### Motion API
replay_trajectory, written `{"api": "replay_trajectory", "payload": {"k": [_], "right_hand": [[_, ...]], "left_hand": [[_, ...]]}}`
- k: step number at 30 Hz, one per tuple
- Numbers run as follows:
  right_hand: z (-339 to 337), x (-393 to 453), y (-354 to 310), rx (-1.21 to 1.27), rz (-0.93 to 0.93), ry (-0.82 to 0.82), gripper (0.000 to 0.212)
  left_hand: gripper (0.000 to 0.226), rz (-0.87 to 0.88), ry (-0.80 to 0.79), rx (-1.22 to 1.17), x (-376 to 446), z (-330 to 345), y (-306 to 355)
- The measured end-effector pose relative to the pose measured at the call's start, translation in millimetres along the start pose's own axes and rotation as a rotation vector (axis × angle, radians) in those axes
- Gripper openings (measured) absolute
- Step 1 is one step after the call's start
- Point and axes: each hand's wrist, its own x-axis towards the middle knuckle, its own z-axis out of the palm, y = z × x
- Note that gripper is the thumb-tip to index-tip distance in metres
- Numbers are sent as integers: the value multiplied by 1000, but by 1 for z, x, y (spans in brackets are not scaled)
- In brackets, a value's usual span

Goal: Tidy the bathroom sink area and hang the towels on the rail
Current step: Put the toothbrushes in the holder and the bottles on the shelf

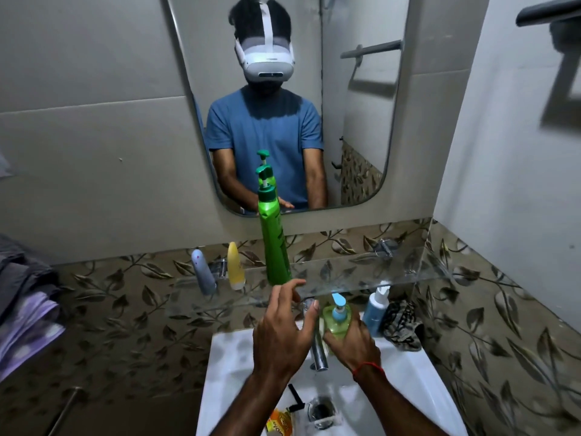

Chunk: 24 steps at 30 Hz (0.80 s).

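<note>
A tall green pump bottle point(274, 243) stands upright on the glass shelf point(361, 272) above the sink. My left hand point(283, 328) hovers just below its base with spread, relaxed fingers, holding nothing. My right hand point(352, 341) grips a small yellow-green soap bottle with a blue pump point(338, 319) beside the chrome tap point(318, 350), over the white sink point(418, 382). A pile of grey and purple towels point(25, 300) lies at the left edge. A dark towel rail point(547, 9) sits top right.
On the shelf stand a grey tube point(202, 272) and a yellow tube point(235, 265). A blue-and-white spray bottle point(375, 309) and a patterned dark cloth point(402, 325) sit at the sink's back right. A razor point(297, 399) and orange tube point(278, 424) lie in the basin. The mirror point(283, 99) hangs above.
</note>
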Motion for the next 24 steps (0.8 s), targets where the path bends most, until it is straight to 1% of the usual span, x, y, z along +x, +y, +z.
{"api": "replay_trajectory", "payload": {"k": [2, 5, 7, 9, 12, 15, 18, 20, 24], "right_hand": [[-2, -18, 9, -3, 14, 72, 90], [-16, -49, 28, -8, -24, 273, 88], [-34, -61, 33, 48, -127, 446, 84], [-55, -67, 23, 95, -264, 618, 80], [-86, -62, -17, 169, -418, 730, 76], [-105, -42, -62, 214, -460, 753, 73], [-108, -20, -93, 247, -457, 648, 75], [-106, -7, -105, 215, -471, 600, 74], [-101, 12, -115, 146, -477, 562, 77]], "left_hand": [[23, 42, -39, -31, -3, 2, -3], [16, 72, -30, -44, -2, -2, -9], [14, 50, -15, -72, -1, -3, -14], [15, 22, 15, -106, -2, -2, -14], [20, -17, 21, -143, -9, 3, -7], [20, -2, 18, -124, -18, 7, 4], [22, 25, 28, -73, -21, 1, 9], [21, 28, 53, -38, -20, -6, 7], [4, 27, 89, -5, -15, -23, -6]]}}
